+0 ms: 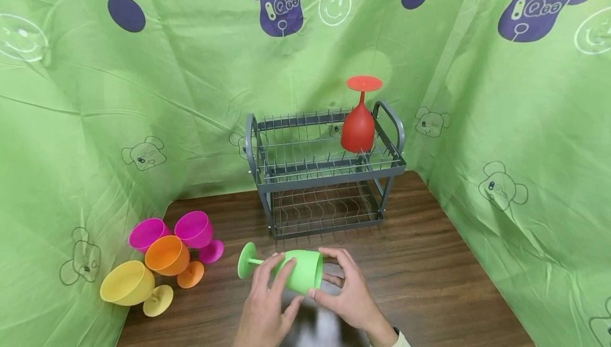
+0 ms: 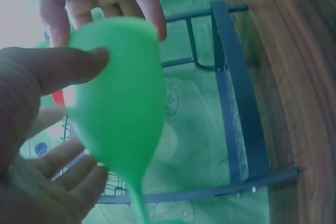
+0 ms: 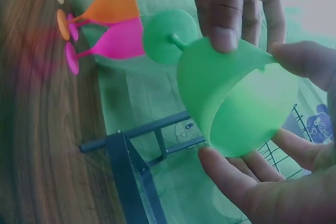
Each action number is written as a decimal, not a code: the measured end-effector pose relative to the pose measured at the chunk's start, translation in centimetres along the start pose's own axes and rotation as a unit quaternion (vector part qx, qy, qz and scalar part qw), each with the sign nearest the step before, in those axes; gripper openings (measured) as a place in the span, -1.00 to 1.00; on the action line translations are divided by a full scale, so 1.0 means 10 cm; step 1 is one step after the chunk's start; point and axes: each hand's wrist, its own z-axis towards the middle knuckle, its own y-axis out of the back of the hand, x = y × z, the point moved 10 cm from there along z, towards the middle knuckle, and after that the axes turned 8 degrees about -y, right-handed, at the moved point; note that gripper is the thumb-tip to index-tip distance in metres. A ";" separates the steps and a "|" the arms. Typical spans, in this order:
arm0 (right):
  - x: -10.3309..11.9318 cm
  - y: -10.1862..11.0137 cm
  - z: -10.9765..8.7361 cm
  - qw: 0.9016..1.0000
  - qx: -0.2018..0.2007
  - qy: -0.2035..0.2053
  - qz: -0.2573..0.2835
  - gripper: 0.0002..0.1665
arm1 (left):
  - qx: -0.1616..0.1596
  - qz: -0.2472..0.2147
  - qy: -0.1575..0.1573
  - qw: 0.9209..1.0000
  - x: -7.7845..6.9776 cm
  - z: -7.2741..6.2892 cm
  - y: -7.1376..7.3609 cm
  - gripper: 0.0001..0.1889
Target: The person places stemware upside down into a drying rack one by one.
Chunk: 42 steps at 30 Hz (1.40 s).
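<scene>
A green plastic wine glass [image 1: 300,271] is held sideways above the front of the table, its foot to the left and its mouth to the right. My left hand [image 1: 268,296] grips the bowl near the stem; the left wrist view shows its thumb [image 2: 79,69] across the bowl. At the mouth end, my right hand [image 1: 350,294] holds the rim with thumb and fingers spread around it. The right wrist view looks into the hollow bowl [image 3: 252,114]. A red wine glass [image 1: 359,129] stands upside down on the upper tier of a dark grey dish rack [image 1: 329,177].
On the table [image 1: 429,283] at left lie several wine glasses on their sides: a yellow glass [image 1: 128,283], an orange glass [image 1: 167,256] and two magenta ones, one a magenta glass [image 1: 193,229]. Green printed cloth [image 1: 200,71] walls the table at back and sides.
</scene>
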 end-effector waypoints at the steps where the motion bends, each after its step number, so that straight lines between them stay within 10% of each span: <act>1: -0.01 0.01 0.01 1.000 -0.001 -0.005 0.017 -0.15 | -0.016 -0.014 0.009 1.000 0.01 0.00 0.02 -0.06; 6: -0.07 0.04 0.04 0.991 -0.005 -0.041 0.130 -0.16 | -0.117 -0.087 0.048 0.988 0.04 0.00 0.12 -0.15; 10: -0.12 0.05 0.05 0.976 -0.014 -0.068 0.208 -0.12 | -0.173 -0.176 0.126 0.961 0.15 -0.07 0.10 -0.21; 13: -0.14 0.01 0.05 0.962 -0.004 -0.083 0.259 -0.12 | -0.195 -0.302 0.209 0.909 0.29 -0.15 -0.02 -0.23; 18: -0.16 -0.12 0.04 0.935 0.040 -0.110 0.335 -0.24 | -0.223 -0.487 0.300 0.789 0.46 -0.21 -0.23 -0.31; 25: -0.16 -0.24 0.02 0.919 0.074 -0.123 0.368 -0.30 | -0.201 -0.595 0.321 0.709 0.51 -0.20 -0.36 -0.41; 31: -0.16 -0.24 0.01 0.920 0.076 -0.122 0.364 -0.29 | -0.167 -0.629 0.335 0.681 0.49 -0.23 -0.43 -0.40; 42: -0.07 -0.18 0.05 0.927 0.087 -0.095 0.352 -0.23 | -0.183 -0.643 0.321 0.671 0.50 -0.16 -0.41 -0.40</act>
